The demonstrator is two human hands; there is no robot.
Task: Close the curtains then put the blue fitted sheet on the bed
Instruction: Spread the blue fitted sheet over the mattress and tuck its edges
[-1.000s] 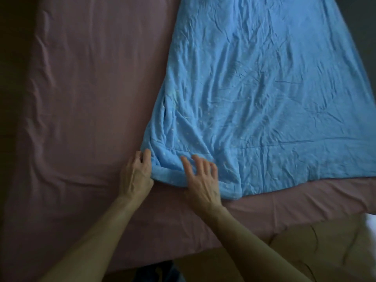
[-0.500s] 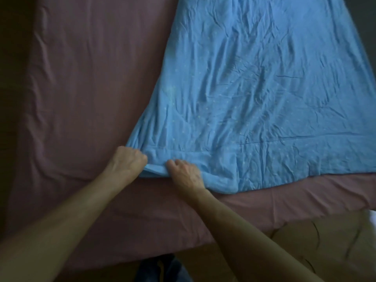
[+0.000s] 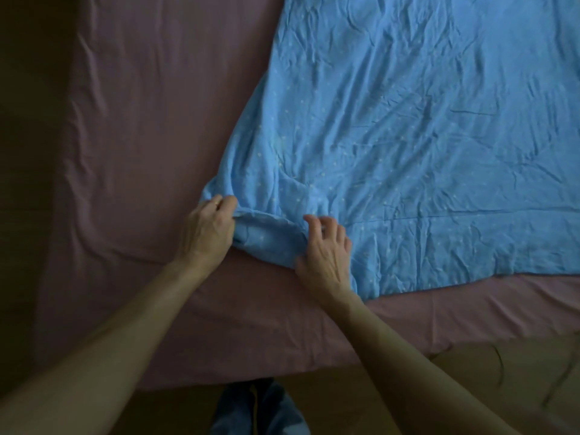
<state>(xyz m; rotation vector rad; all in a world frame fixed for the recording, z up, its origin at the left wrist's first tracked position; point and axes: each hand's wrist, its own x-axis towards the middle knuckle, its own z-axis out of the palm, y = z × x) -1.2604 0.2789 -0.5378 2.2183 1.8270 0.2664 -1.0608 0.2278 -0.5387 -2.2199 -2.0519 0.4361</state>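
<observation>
The blue fitted sheet [image 3: 408, 146], wrinkled and dotted with small pale spots, lies spread over the right and middle of the bed [image 3: 141, 136], which wears a mauve sheet. Its near-left corner is bunched between my hands. My left hand [image 3: 207, 230] is closed on the corner's left edge, a ring on one finger. On the right side of the bunched corner, my right hand [image 3: 326, 249] holds the fabric with curled fingers, thumb tucked under the fold. The curtains are out of view.
The bed's left part shows only the mauve sheet, with dark shadow beyond its left edge. Wooden floor [image 3: 486, 387] runs along the near edge of the bed at the lower right. My legs in blue jeans [image 3: 260, 409] stand at the bottom centre.
Both hands went from lying on the corner to gripping it. The corner has been drawn left and slightly toward me, and the fold between my hands has opened up.
</observation>
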